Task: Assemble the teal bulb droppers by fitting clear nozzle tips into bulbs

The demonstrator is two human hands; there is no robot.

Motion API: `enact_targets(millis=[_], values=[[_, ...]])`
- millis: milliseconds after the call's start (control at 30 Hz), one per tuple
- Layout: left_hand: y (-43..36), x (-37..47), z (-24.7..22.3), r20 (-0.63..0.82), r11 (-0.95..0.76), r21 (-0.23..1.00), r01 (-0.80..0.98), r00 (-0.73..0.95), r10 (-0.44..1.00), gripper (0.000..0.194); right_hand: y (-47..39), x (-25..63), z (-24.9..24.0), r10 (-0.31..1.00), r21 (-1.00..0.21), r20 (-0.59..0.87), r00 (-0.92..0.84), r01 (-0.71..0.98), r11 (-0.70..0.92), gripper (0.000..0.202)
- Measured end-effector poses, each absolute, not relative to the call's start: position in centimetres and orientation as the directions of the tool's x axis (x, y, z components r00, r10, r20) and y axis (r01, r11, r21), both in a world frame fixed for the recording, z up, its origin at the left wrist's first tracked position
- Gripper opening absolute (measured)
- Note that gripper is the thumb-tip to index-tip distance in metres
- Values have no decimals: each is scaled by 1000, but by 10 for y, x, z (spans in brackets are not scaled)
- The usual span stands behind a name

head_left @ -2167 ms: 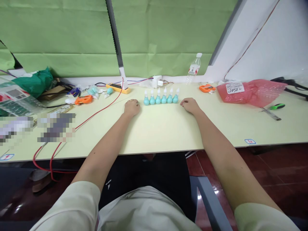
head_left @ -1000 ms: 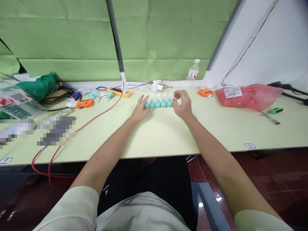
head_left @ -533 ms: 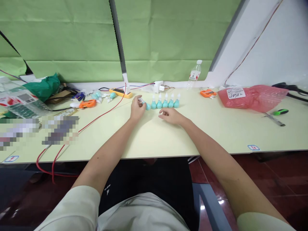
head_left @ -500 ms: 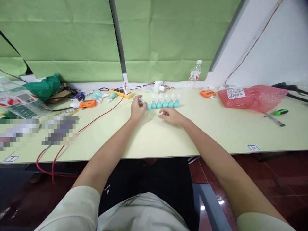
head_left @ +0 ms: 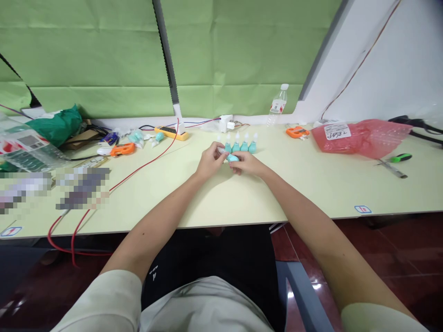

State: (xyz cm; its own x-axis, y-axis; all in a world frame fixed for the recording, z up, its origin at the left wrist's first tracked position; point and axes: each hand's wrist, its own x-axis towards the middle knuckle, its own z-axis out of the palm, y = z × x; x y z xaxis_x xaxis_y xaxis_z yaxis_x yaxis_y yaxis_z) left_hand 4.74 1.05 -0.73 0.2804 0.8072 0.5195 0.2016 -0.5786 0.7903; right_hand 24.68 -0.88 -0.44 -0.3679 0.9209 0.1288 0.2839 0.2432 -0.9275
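Over the table, both my hands meet on one small teal bulb with a clear tip [head_left: 232, 157], tilted on its side. My left hand [head_left: 209, 162] pinches it at the clear tip end, while my right hand [head_left: 250, 164] has its fingers closed around the teal rounded end. Just behind my hands, several matching teal bulbs [head_left: 244, 146] stand upright in a row with their pale pointed tips up. My left fingers partly hide the leftmost of the row.
At the back stand a plastic bottle [head_left: 277, 105] and a white plug adapter [head_left: 226, 123]. To the right lie an orange tool [head_left: 296, 133], a red plastic bag [head_left: 363, 137] and a green-handled screwdriver [head_left: 400, 157]. A red cable [head_left: 143, 167] crosses the left side near a yellow-black multimeter [head_left: 171, 133].
My left hand has moved right with the teal bulb, away from the row's left end. My right hand has come up to it and closed on its rounded end.
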Motion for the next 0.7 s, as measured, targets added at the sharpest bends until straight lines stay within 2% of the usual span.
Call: enact_targets(millis=[167, 367, 533, 633, 700], values=[[21, 44, -11, 457, -498, 856, 139, 246, 855, 29, -7, 249, -4, 933, -919, 201, -297, 272, 285, 26], [25, 45, -11, 331, -350, 937, 20, 279, 901, 36, -8, 250, -3, 934, -875, 263, -242, 347, 337, 32], [25, 43, -9, 282, -300, 954, 11, 302, 911, 37, -6, 252, -6, 936, -883, 253, -246, 338, 327, 33], [25, 41, -10, 269, -293, 956, 30, 316, 910, 31, -4, 253, -8, 948, -905, 221, -230, 313, 287, 34], [25, 40, -13, 271, -320, 941, 111, 319, 908, 24, -3, 253, -8, 954, -916, 204, -220, 299, 265, 35]])
